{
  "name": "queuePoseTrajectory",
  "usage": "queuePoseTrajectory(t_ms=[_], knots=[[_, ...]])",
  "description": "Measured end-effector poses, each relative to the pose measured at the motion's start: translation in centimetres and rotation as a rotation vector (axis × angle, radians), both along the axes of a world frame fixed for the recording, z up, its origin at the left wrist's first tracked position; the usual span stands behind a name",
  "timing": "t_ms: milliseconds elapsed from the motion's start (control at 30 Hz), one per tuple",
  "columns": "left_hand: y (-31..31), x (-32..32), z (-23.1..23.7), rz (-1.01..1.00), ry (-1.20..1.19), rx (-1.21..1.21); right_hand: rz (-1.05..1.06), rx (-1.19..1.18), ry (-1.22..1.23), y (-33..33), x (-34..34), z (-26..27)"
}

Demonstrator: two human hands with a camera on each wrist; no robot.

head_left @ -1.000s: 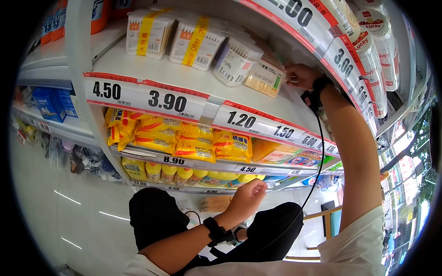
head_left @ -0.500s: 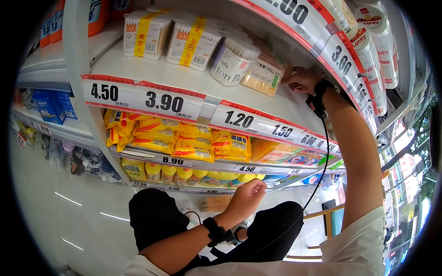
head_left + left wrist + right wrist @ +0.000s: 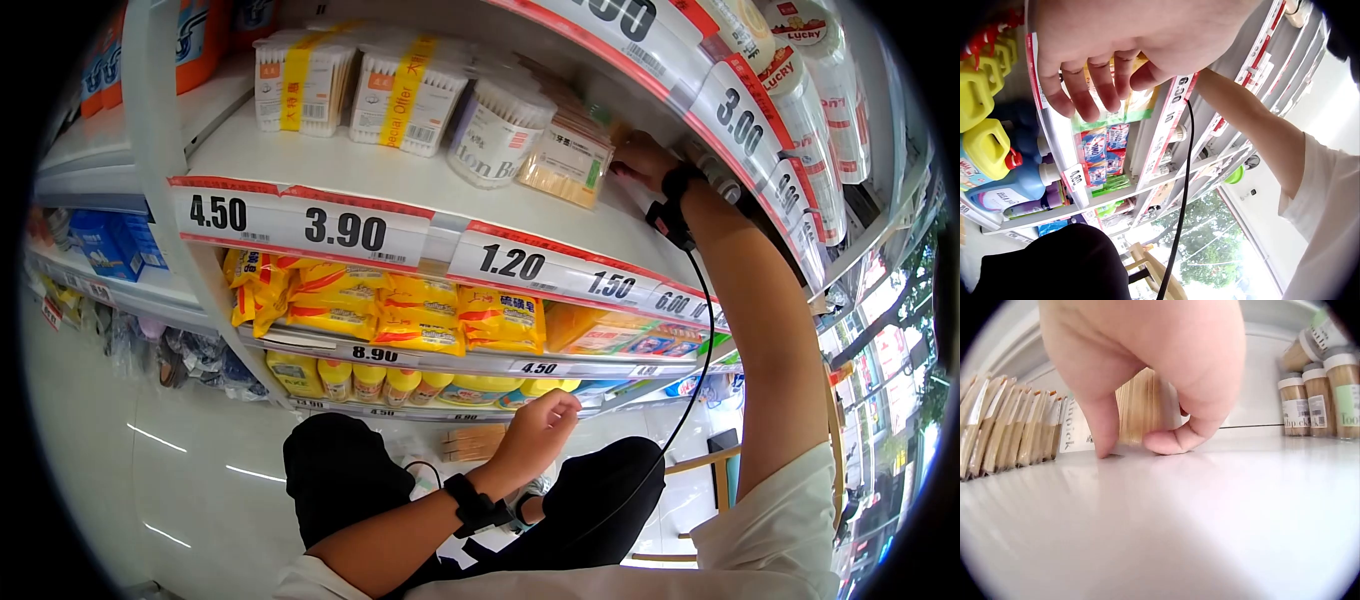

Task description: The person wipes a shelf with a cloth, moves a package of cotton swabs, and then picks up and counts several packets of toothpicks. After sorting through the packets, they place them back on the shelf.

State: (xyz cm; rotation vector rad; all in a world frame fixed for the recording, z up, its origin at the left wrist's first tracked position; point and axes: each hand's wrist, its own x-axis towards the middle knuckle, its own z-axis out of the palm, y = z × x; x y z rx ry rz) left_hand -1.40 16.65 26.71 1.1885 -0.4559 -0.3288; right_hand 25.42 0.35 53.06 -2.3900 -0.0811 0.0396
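Observation:
My right hand (image 3: pixel 643 160) reaches deep onto the upper shelf, beside flat packs of toothpicks (image 3: pixel 566 160). In the right wrist view its thumb and a curled finger (image 3: pixel 1171 441) come down to the shelf surface, on either side of a pack of toothpicks (image 3: pixel 1139 407) with pale wooden sticks showing between them. The back of that pack is hidden by the hand. My left hand (image 3: pixel 537 430) hangs over my knees in front of the lower shelves, fingers relaxed, holding nothing. The left wrist view shows that hand (image 3: pixel 1129 44) from close up, near soap-powder packets (image 3: pixel 1105 150).
Left of the toothpicks stand a round tub of cotton buds (image 3: pixel 500 130) and boxed cotton buds (image 3: pixel 408 98). Toothpick jars (image 3: pixel 1316 400) line the right side. A shelf edge with price tags (image 3: pixel 740 120) overhangs my right forearm. A black cable (image 3: pixel 705 340) hangs from my right wrist.
My right hand has shifted slightly on the shelf, near the toothpick packs. The head view has tilted a little, so the shelf goods sit slightly further left. My left hand has stayed still.

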Motion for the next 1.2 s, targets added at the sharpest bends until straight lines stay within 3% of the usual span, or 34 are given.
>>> queuePoseTrajectory(t_ms=[133,200,233,300,433,700,733,833,867,933,1000,1067,1100,1133,1200], knots=[[0.0,0.0,0.2,-0.004,0.006,0.016,0.0,0.134,0.035,-0.8,-0.2,0.3],[0.1,0.1,0.2,0.0,0.004,0.01,0.465,-0.245,-0.044,-5.3,3.9,-0.2],[0.0,0.0,0.2,0.002,0.004,0.004,0.462,-0.246,-0.043,-4.6,3.0,0.0],[0.1,0.0,0.3,0.003,0.004,0.006,0.01,0.15,0.169,-1.8,0.5,0.7],[0.1,-0.1,0.5,0.0,0.002,0.01,-0.001,0.146,0.178,-1.0,-0.8,1.2],[1.2,-0.1,0.8,-0.029,0.049,-0.012,-0.307,0.042,0.001,-0.7,-4.6,2.2],[1.0,0.1,0.3,-0.005,0.033,-0.013,-0.319,0.051,-0.003,-0.8,-5.1,2.3],[1.5,0.5,-0.1,-0.015,0.066,-0.02,-0.278,-0.319,-0.075,-0.6,-6.8,2.8],[1.7,0.5,-0.3,-0.015,0.093,-0.01,-0.295,-0.308,-0.074,-1.0,-7.2,2.5],[2.1,0.6,-0.8,-0.03,0.091,-0.025,-0.116,-0.614,-0.415,-2.0,-7.9,1.4],[2.7,0.7,-0.9,-0.02,0.1,0.002,-0.167,-0.572,-0.355,-0.5,-11.4,1.7],[3.2,0.5,-1.3,-0.023,0.139,0.038,0.021,-0.537,-0.417,0.1,-15.1,1.4],[3.6,0.5,-1.8,-0.019,0.168,0.021,0.007,-0.493,-0.419,0.4,-17.0,0.9],[4.1,0.2,-2.5,-0.014,0.209,0.011,0.095,-0.596,-0.539,0.3,-19.1,0.6],[5.2,-0.2,-3.3,0.024,0.233,0.04,0.09,-0.496,-0.719,0.6,-24.2,-1.5]])
